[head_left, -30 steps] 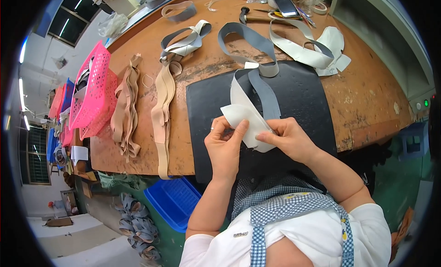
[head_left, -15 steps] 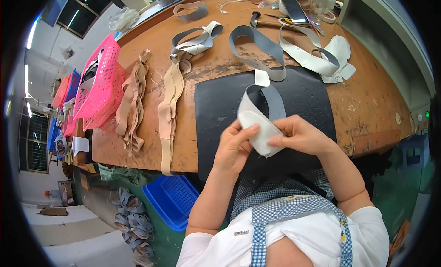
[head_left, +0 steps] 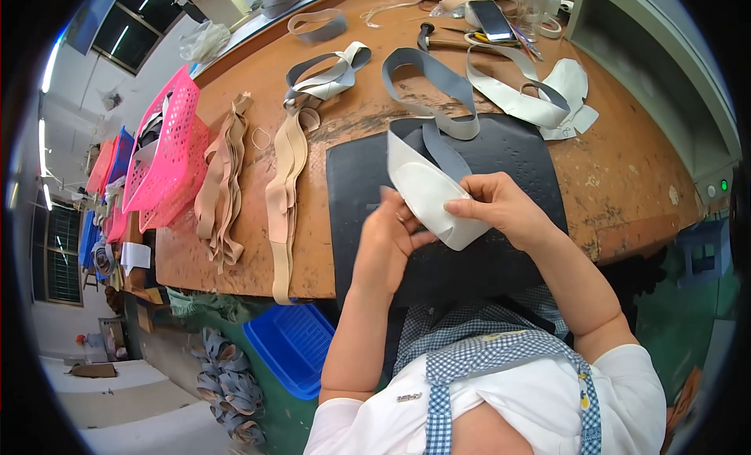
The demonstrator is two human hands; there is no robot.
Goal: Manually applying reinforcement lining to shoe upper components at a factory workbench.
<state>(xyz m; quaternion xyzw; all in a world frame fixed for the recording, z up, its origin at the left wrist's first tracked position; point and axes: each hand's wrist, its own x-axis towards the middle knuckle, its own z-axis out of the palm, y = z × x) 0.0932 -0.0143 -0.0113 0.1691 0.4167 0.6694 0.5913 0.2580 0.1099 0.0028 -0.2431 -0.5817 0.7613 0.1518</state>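
Head view: white-and-grey strip (head_left: 443,190) between the two hands, above the black mat (head_left: 357,220).

Right hand (head_left: 504,208) closed in a pinch, thumb on the strip's white face near its lower end; left hand (head_left: 389,240) partly open, fingers loosely curled and slightly blurred at the strip's left edge, contact cannot be told. Strip tilted, its far part bending back over the mat, which lies on the brown surface (head_left: 626,185). Writing: one small dark mark on the white cut pieces (head_left: 569,87), toward their near edge, right of the mat; a small pin (head_left: 409,398) on the white shirt (head_left: 368,416) appears lettered, too small to read. Beyond the mat, a smartphone (head_left: 493,21), screen dark. Left of the mat, tan straps (head_left: 285,181) lie bunched lengthwise.
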